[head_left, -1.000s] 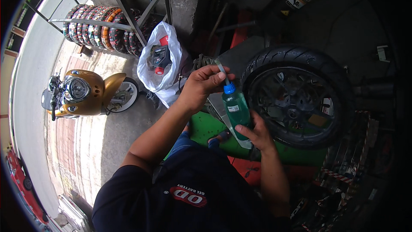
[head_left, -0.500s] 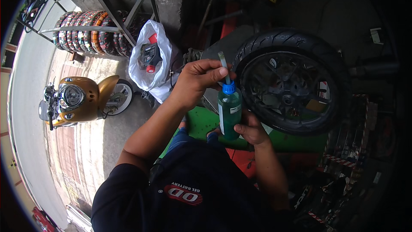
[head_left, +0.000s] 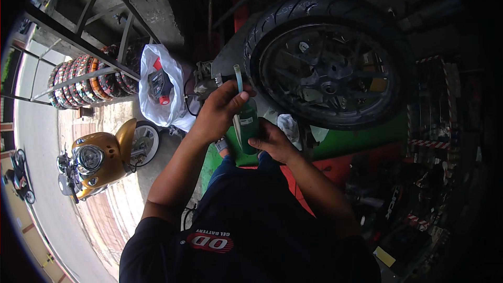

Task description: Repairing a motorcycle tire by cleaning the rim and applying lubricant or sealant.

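1. My left hand [head_left: 220, 112] is wrapped around the upper part of the green bottle [head_left: 249, 128], fingers pressed together over the neck so the cap end is hidden; a thin clear tube [head_left: 238, 81] stands up out of the top of this grip.
2. My right hand [head_left: 275, 144] cups the lower part of the bottle from below and to the side, fingers curled against its wall. I judge it is there to steady the bottle while the upper hand works the top.
3. The bottle sits upright between the 2 grips, held in the air in front of my chest, resting on nothing.
4. Just beyond the grip, past my knuckles, stands a black motorcycle wheel [head_left: 327, 60] with its tyre on, upright on a green stand [head_left: 361, 141]. Holding the bottle this near keeps the tube close to the rim, as I read it.
5. A crumpled white rag [head_left: 288, 124] lies just past my right grip, at the foot of the wheel.
6. To the left of my left grip hangs a white plastic bag [head_left: 162, 91] with a dark box inside; further left is a rack of tyres [head_left: 84, 81], and below it a yellow scooter [head_left: 99, 157] parked on the pavement.
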A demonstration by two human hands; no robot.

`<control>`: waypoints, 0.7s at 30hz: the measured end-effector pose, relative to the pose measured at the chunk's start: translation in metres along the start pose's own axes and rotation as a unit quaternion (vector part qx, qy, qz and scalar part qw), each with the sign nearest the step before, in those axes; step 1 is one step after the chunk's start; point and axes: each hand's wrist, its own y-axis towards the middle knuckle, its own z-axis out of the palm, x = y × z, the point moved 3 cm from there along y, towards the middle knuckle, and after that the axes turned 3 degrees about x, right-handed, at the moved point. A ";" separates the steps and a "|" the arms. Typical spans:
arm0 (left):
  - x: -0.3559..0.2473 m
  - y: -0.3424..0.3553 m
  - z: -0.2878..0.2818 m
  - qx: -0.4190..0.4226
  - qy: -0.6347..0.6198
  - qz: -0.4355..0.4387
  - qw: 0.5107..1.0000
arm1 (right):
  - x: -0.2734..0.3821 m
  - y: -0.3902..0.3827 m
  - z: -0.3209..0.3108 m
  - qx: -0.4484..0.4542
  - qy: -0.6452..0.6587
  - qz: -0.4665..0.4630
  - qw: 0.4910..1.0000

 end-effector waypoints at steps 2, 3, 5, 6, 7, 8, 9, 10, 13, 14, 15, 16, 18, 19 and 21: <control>0.008 0.001 0.004 -0.008 0.020 -0.017 1.000 | -0.010 -0.003 -0.006 -0.045 -0.109 -0.035 0.992; 0.012 0.000 0.010 0.006 0.023 -0.015 1.000 | -0.015 -0.007 -0.013 -0.062 -0.109 -0.029 0.992; 0.016 0.000 0.014 -0.073 0.141 0.023 0.987 | -0.015 -0.024 -0.035 -0.201 -0.410 -0.089 0.885; 0.016 0.002 0.016 -0.107 0.185 0.068 0.974 | -0.016 -0.032 -0.046 -0.278 -0.494 -0.107 0.817; 0.017 0.004 0.017 -0.103 0.186 0.069 0.975 | -0.022 -0.038 -0.055 -0.283 -0.489 -0.106 0.818; 0.017 0.008 0.017 -0.127 0.212 0.093 0.964 | -0.028 -0.045 -0.066 -0.321 -0.560 -0.070 0.761; 0.017 0.011 0.017 -0.151 0.236 0.117 0.953 | -0.034 -0.052 -0.075 -0.358 -0.634 -0.044 0.684; 0.018 0.015 0.016 -0.157 0.257 0.126 0.945 | -0.043 -0.056 -0.082 -0.359 -0.621 -0.028 0.697; 0.027 0.027 0.017 -0.159 0.301 0.128 0.931 | -0.062 -0.060 -0.093 -0.337 -0.642 -0.018 0.688; 0.032 0.029 0.018 -0.156 0.306 0.119 0.932 | -0.064 -0.062 -0.090 -0.340 -0.624 -0.052 0.702; 0.035 0.032 0.019 -0.163 0.319 0.146 0.922 | -0.066 -0.061 -0.088 -0.347 -0.599 -0.058 0.719; 0.039 0.033 0.021 -0.168 0.329 0.178 0.912 | -0.065 -0.061 -0.081 -0.348 -0.601 -0.087 0.714; 0.050 0.037 0.023 -0.174 0.330 0.164 0.913 | -0.068 -0.052 -0.063 -0.313 -0.507 -0.082 0.799; 0.055 0.038 0.023 -0.188 0.324 0.142 0.916 | -0.067 -0.045 -0.056 -0.324 -0.503 -0.070 0.798; 0.060 0.039 0.025 -0.178 0.327 0.167 0.913 | -0.063 -0.032 -0.044 -0.298 -0.496 -0.124 0.806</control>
